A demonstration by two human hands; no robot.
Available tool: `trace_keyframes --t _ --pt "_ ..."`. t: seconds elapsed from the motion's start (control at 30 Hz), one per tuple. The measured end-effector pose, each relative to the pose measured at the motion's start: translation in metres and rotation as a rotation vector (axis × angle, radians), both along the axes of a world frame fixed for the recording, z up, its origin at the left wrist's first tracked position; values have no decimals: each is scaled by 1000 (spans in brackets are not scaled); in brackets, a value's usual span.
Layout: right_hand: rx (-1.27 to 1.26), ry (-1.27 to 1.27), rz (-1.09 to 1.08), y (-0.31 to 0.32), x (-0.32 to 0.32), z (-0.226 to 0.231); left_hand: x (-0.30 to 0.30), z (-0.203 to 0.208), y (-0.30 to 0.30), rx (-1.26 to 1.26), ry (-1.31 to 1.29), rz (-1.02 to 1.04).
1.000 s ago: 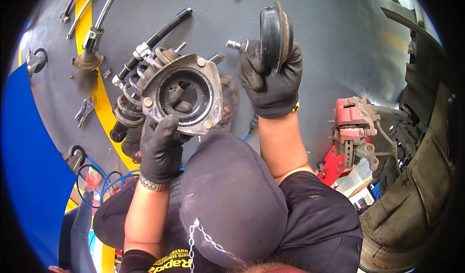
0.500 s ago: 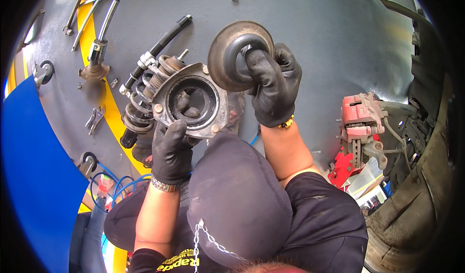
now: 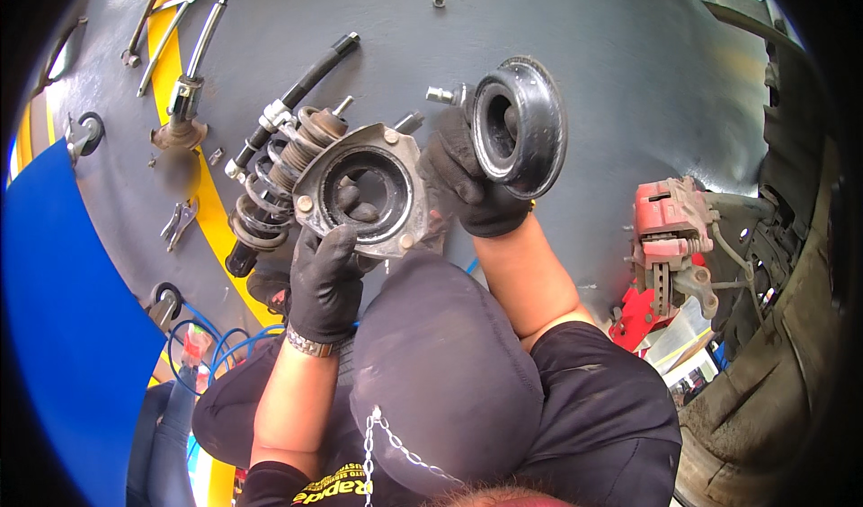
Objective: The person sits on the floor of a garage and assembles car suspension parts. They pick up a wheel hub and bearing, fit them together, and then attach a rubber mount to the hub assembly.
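One grey floor (image 3: 629, 75) spreads beneath a coil-spring assembly (image 3: 270, 174) just beyond the gloved left grip (image 3: 325, 287). That grip clasps a three-cornered metal plate (image 3: 416, 190) by its near edge, thumb above, fingers showing through the hole, apparently for a firm hold on heavy work. Well to its right, a black ring (image 3: 541, 138) tilts in the right grip (image 3: 460, 176), grasped along its left side, likely for steadiness. Beside it juts a silver socket (image 3: 440, 95); whether it is held, I cannot tell.
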State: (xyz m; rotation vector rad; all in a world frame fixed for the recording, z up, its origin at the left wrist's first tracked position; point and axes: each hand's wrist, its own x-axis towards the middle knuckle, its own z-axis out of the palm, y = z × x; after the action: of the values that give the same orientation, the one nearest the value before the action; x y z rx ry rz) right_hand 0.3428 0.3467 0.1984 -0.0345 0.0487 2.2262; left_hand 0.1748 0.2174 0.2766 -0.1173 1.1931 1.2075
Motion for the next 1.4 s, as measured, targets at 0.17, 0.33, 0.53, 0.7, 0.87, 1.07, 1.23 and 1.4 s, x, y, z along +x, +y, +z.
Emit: trace_keyframes --t 0.17,0.33,0.53,0.7,0.87,1.07,1.23,1.4 --pt "440 -1002 -121 -6 16 0 -8 -5 -8 51 35 -65" --pt "654 -1069 -89 8 20 -2 -12 -2 -7 118 18 -60" --pt "1390 -1569 -348 5 5 -1 -12 6 9 83 273 -153" --pt "1062 -1471 -132 6 -2 18 -7 6 10 4 327 -143" --pt "1152 -1494 -91 11 -5 33 -4 -2 11 125 493 -179" --pt "864 -1304 -44 10 1 52 -14 -8 0 276 640 -307" --pt "1178 -1464 -357 9 5 50 -4 8 13 94 375 -149" --pt "1325 -1673 -419 11 -2 56 -5 5 9 42 352 -312"
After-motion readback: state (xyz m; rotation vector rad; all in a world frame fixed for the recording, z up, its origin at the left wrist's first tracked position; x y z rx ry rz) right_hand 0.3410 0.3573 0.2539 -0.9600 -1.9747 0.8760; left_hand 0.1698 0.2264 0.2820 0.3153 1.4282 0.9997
